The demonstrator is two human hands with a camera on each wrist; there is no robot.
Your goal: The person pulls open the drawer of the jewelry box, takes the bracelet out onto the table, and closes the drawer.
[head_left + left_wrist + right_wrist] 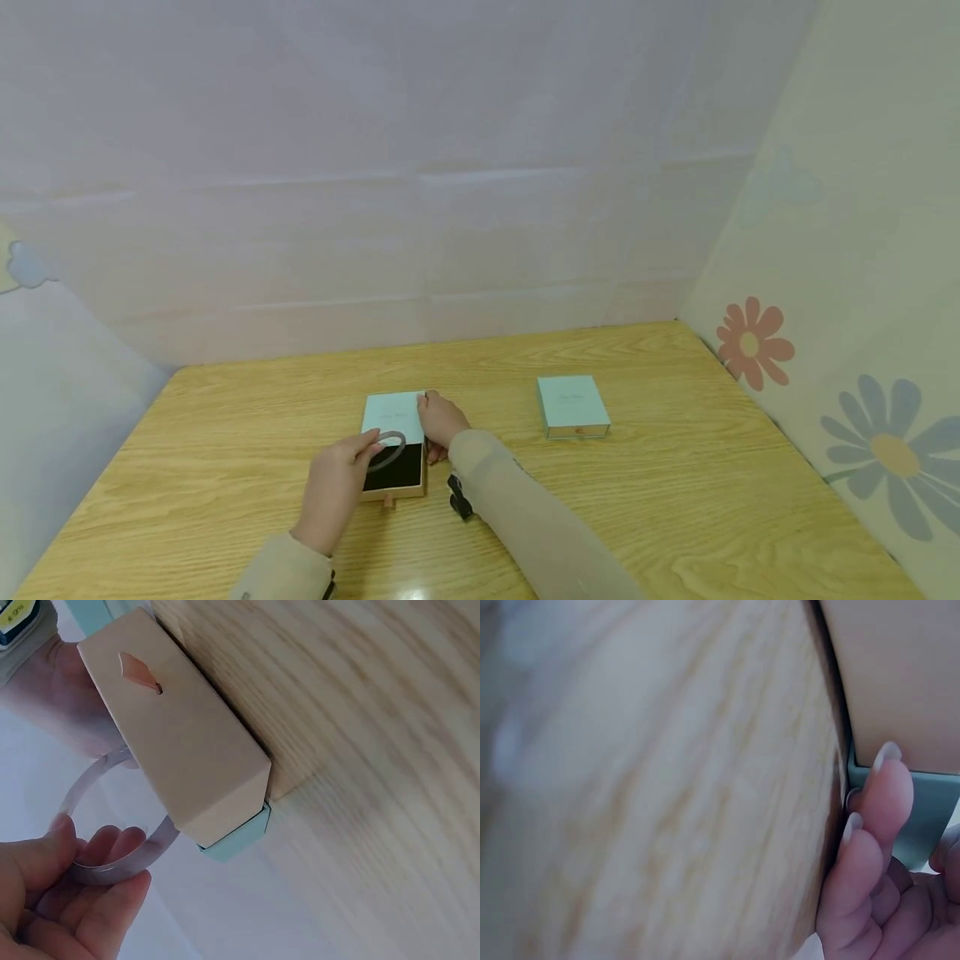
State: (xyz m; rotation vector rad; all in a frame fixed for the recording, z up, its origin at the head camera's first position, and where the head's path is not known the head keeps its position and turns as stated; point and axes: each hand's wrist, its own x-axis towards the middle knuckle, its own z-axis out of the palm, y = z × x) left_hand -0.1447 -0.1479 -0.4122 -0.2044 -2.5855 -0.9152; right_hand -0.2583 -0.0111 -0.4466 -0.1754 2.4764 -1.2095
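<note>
My left hand pinches a pale, translucent bangle between thumb and fingers. In the head view the bangle is tilted over the pulled-out drawer of a mint-green jewelry box. The drawer has a black lining, a beige front and a small orange ribbon tab. At the box's right side, my right hand grips the mint sleeve, with its fingers curled against the side near the table. Part of the right hand's hold on top is hard to make out.
A second mint-green box, closed, stands to the right on the wooden table. Behind the table hangs a pale cloth wall. On the right, a side panel bears printed flowers.
</note>
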